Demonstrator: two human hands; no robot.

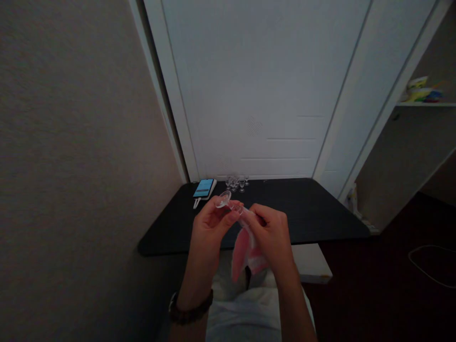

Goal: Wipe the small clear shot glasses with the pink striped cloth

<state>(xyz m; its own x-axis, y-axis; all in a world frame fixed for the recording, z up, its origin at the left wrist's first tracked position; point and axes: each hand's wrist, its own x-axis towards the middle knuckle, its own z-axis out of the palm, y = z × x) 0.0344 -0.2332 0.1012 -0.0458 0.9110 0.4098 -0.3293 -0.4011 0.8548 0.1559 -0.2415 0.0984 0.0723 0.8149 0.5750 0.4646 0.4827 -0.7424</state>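
My left hand (pixel 210 223) is closed on a small clear stemmed glass (pixel 228 202), held tilted above the near edge of the black table (pixel 313 213). My right hand (pixel 270 230) is closed on a pink cloth (pixel 242 251) that hangs down below the hands, and its fingers press the cloth against the glass's bowl end. Several more tiny clear glasses (pixel 235 182) stand together at the table's far edge by the white door.
A phone (pixel 204 188) with a lit screen lies on a white power bank at the far left of the table. A white door (pixel 263 90) stands behind, a grey wall to the left, and shelves (pixel 423 99) to the right. A white cable (pixel 427 266) lies on the dark floor.
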